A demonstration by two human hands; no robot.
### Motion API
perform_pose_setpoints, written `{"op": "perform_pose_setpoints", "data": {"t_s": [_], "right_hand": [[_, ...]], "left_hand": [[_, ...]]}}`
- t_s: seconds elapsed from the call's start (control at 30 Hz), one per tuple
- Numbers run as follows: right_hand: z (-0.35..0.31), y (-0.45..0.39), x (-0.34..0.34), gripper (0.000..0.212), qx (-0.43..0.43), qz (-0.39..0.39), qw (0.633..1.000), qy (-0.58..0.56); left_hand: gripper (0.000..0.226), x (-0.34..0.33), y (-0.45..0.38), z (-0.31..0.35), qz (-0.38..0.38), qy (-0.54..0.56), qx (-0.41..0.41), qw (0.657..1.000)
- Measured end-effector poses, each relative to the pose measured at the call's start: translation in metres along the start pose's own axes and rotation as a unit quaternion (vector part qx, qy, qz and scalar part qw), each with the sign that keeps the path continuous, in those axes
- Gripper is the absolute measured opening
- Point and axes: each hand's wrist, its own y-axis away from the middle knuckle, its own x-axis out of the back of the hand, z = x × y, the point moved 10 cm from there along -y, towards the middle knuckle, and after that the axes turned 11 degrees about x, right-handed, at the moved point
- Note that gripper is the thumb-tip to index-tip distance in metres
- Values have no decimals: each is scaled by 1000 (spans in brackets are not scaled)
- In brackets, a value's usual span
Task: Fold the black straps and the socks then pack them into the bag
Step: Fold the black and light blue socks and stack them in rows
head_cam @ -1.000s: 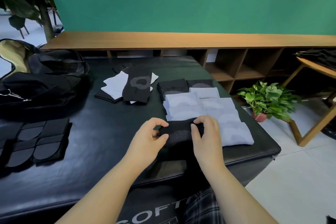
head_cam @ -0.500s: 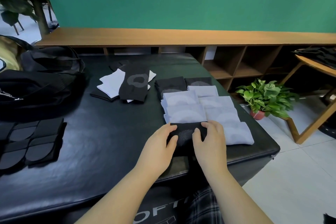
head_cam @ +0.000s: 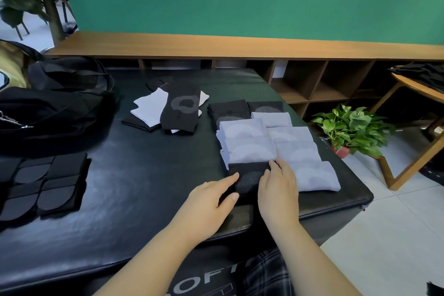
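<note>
Near the front edge of the black padded bench (head_cam: 144, 190), we see both forearms reaching forward, palms down. Our left hand (head_cam: 211, 202) lies flat with straight fingers touching the left side of a folded black sock (head_cam: 248, 175). Our right hand (head_cam: 278, 190) rests open on the sock's right side, fingers extended. Folded white socks (head_cam: 249, 149) sit in rows just behind it. Unfolded socks (head_cam: 177, 110) lie farther back, black straps (head_cam: 45, 182) at the left, and the black bag (head_cam: 55, 108) at the far left.
</note>
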Motion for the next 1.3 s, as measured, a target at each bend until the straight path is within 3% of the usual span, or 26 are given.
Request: {"op": "perform_pose_setpoints", "data": {"t_s": [0.4, 0.67, 0.8, 0.93, 1.13, 1.3], "right_hand": [[7, -8, 13, 38, 3, -1, 1000, 15], [-32, -9, 21, 36, 53, 9, 998, -16], [-70, -8, 15, 34, 112, 0, 992, -55], [-108, -6, 5, 30, 175, -5, 979, -105], [-144, -10, -25, 31, 207, -39, 967, -144], [-144, -20, -79, 36, 119, -109, 967, -196]], "left_hand": [[52, -27, -3, 0, -63, 16, 18, 998], [42, 28, 1, -10, 71, 27, -18, 997], [59, 64, 1, -36, 170, -82, -33, 982], [53, 97, 5, -66, 249, -161, -26, 955], [53, 107, 6, -106, 263, -213, 37, 940], [41, 105, 1, -116, 244, -203, 105, 942]]}}
